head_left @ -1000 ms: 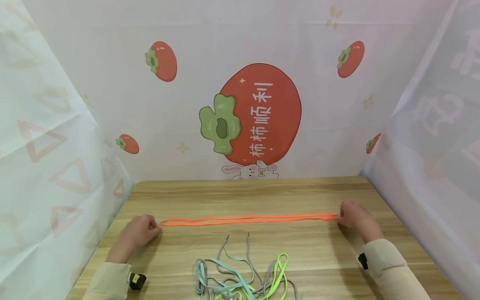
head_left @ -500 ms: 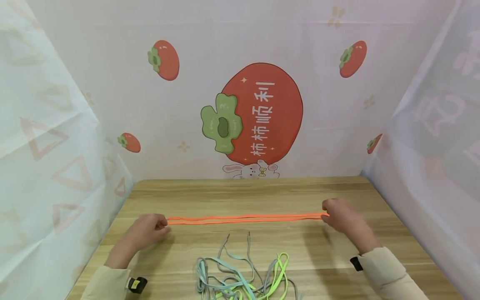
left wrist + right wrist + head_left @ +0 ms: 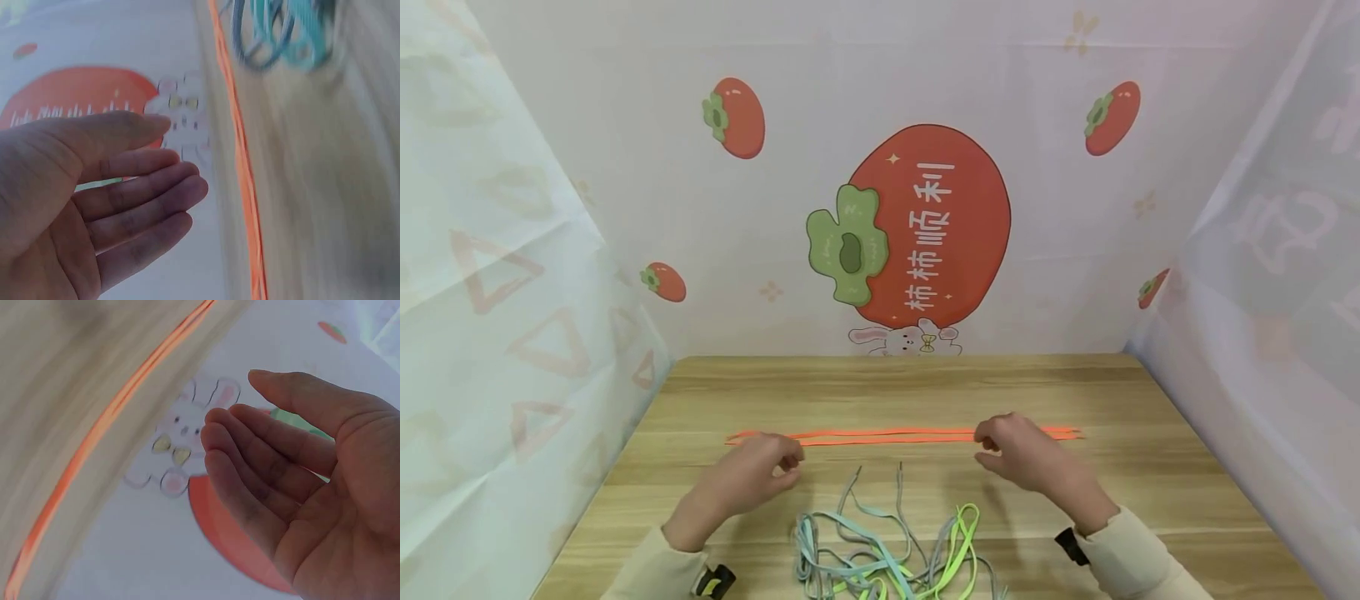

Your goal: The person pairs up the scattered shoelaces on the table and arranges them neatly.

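Observation:
An orange shoelace, doubled into two near-parallel strands, lies stretched from left to right across the wooden table. My left hand hovers over its left part, fingers loosely bent and holding nothing. Over the right part is my right hand, also holding nothing, its thumb apart from the bent fingers. In the left wrist view the relaxed fingers are well apart from the orange lace. The right wrist view shows the same of the right fingers. Nearer to me lies a loose tangle of grey-blue and green shoelaces.
The wooden table ends at a white printed backdrop with persimmon pictures. White sheets hang along the left and right sides. Each sleeve carries a small black wrist camera.
Both hands have let go of the ends of the orange shoelace and moved inward, toward each other. The lace stays stretched out on the table; the tangle has not moved.

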`<state>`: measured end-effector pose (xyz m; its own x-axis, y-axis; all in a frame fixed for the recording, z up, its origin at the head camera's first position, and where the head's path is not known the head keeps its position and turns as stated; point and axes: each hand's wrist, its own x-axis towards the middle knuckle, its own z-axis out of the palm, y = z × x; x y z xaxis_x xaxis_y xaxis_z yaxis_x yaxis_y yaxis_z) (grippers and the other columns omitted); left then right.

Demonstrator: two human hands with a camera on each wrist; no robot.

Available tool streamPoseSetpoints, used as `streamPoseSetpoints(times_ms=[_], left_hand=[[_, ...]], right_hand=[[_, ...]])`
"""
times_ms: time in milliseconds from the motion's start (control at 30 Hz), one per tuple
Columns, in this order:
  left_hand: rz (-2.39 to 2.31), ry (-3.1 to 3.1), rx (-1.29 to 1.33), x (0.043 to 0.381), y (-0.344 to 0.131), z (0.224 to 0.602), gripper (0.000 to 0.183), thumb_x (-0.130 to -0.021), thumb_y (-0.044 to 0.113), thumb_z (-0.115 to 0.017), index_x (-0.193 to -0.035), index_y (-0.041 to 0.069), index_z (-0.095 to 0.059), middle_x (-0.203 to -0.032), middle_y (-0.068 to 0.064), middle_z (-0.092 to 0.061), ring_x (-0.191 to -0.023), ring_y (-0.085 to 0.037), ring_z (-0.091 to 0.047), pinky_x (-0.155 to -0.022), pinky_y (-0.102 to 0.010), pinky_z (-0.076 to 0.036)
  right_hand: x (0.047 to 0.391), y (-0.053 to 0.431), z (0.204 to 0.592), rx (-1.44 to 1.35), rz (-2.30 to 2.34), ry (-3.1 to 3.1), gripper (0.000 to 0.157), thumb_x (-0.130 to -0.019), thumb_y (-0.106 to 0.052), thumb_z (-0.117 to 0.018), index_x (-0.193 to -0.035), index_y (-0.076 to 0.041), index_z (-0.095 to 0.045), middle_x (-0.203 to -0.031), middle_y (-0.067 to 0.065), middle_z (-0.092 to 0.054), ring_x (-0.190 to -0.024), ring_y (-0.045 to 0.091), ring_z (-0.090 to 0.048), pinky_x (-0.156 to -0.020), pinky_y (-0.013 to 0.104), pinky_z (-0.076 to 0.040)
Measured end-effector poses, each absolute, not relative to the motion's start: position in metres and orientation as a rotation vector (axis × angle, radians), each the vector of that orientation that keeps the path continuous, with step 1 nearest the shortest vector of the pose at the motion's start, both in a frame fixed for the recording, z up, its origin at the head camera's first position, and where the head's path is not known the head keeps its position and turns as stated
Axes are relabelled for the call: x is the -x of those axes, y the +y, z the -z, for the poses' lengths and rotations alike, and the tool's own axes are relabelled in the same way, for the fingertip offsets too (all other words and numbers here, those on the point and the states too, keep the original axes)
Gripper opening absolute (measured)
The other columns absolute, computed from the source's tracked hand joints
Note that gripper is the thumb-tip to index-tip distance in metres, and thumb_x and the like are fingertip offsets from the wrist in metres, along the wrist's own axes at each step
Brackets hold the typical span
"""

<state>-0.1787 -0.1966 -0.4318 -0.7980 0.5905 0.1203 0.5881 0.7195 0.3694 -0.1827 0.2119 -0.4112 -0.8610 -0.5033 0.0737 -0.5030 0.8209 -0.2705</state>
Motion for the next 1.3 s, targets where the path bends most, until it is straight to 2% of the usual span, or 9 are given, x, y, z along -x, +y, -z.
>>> streamPoseSetpoints(times_ms=[67,233,367,533,600,767,833,1133,1300], left_hand=[[-0.650,2.838,-1.064,0.176,-0.185,0.434,0.006,-0.089,0.016,-0.067,-0.094,0.014,-0.071,-0.090,0.004,-0.072,-0.080,0.000,-0.063,-0.072,-0.027,-0.055],[-0.613,2.729,-1.185,0.171,-0.160,0.442,0.007,-0.089,0.019,-0.069,-0.094,0.014,-0.070,-0.092,0.006,-0.071,-0.084,-0.001,-0.063,-0.073,-0.023,-0.054],[-0.531,2.687,-1.233,0.167,-0.144,0.446,0.013,-0.088,0.021,-0.071,-0.099,0.014,-0.070,-0.095,0.005,-0.070,-0.085,-0.003,-0.063,-0.072,-0.020,-0.052],[-0.533,2.668,-1.275,0.167,-0.129,0.450,0.019,-0.088,0.022,-0.072,-0.105,0.014,-0.071,-0.100,0.004,-0.071,-0.089,-0.003,-0.064,-0.076,-0.019,-0.052],[-0.544,2.680,-1.315,0.167,-0.122,0.454,0.016,-0.087,0.021,-0.072,-0.103,0.016,-0.072,-0.098,0.006,-0.071,-0.087,-0.002,-0.064,-0.080,-0.021,-0.053],[-0.653,2.625,-1.402,0.164,-0.113,0.465,0.004,-0.089,0.019,-0.069,-0.092,0.021,-0.071,-0.086,0.014,-0.068,-0.076,0.003,-0.060,-0.074,-0.015,-0.050],[-0.716,2.573,-1.404,0.163,-0.114,0.466,0.005,-0.090,0.018,-0.068,-0.089,0.023,-0.069,-0.082,0.016,-0.065,-0.072,0.005,-0.058,-0.068,-0.012,-0.047],[-0.867,2.439,-1.372,0.164,-0.115,0.465,0.010,-0.093,0.018,-0.065,-0.101,0.020,-0.071,-0.095,0.009,-0.072,-0.086,0.006,-0.063,-0.075,-0.016,-0.053],[-0.875,2.409,-1.369,0.163,-0.114,0.471,0.010,-0.092,0.016,-0.065,-0.099,0.020,-0.071,-0.090,0.011,-0.071,-0.080,0.008,-0.061,-0.071,-0.014,-0.052]], right_hand=[[0.181,0.201,0.414,0.853,0.495,2.937,0.014,-0.084,-0.016,-0.075,-0.096,-0.012,-0.070,-0.088,-0.003,-0.068,-0.076,0.005,-0.060,-0.064,0.023,-0.051],[0.174,0.177,0.424,0.937,0.597,2.818,0.006,-0.087,-0.017,-0.071,-0.092,-0.014,-0.070,-0.084,-0.007,-0.067,-0.073,0.000,-0.057,-0.064,0.022,-0.050],[0.169,0.156,0.432,0.981,0.677,2.734,0.010,-0.089,-0.018,-0.070,-0.097,-0.012,-0.072,-0.086,-0.007,-0.069,-0.074,-0.004,-0.058,-0.065,0.018,-0.050],[0.162,0.133,0.441,1.039,0.732,2.663,0.005,-0.090,-0.019,-0.069,-0.091,-0.016,-0.073,-0.078,-0.012,-0.067,-0.065,-0.007,-0.055,-0.061,0.014,-0.048],[0.159,0.126,0.445,1.077,0.742,2.649,0.005,-0.090,-0.019,-0.069,-0.087,-0.018,-0.073,-0.072,-0.014,-0.064,-0.058,-0.008,-0.051,-0.056,0.012,-0.045],[0.152,0.111,0.449,1.149,0.760,2.605,0.014,-0.092,-0.024,-0.067,-0.078,-0.021,-0.070,-0.059,-0.014,-0.055,-0.045,-0.007,-0.036,-0.046,0.012,-0.036],[0.150,0.106,0.450,1.171,0.759,2.587,0.017,-0.092,-0.025,-0.066,-0.075,-0.022,-0.068,-0.056,-0.013,-0.052,-0.043,-0.007,-0.033,-0.045,0.011,-0.034],[0.143,0.100,0.458,1.251,0.717,2.547,0.018,-0.092,-0.029,-0.067,-0.075,-0.023,-0.069,-0.054,-0.016,-0.055,-0.040,-0.012,-0.035,-0.044,0.008,-0.037],[0.141,0.098,0.460,1.230,0.685,2.567,0.017,-0.091,-0.027,-0.068,-0.075,-0.023,-0.070,-0.057,-0.017,-0.056,-0.043,-0.011,-0.039,-0.047,0.008,-0.039]])
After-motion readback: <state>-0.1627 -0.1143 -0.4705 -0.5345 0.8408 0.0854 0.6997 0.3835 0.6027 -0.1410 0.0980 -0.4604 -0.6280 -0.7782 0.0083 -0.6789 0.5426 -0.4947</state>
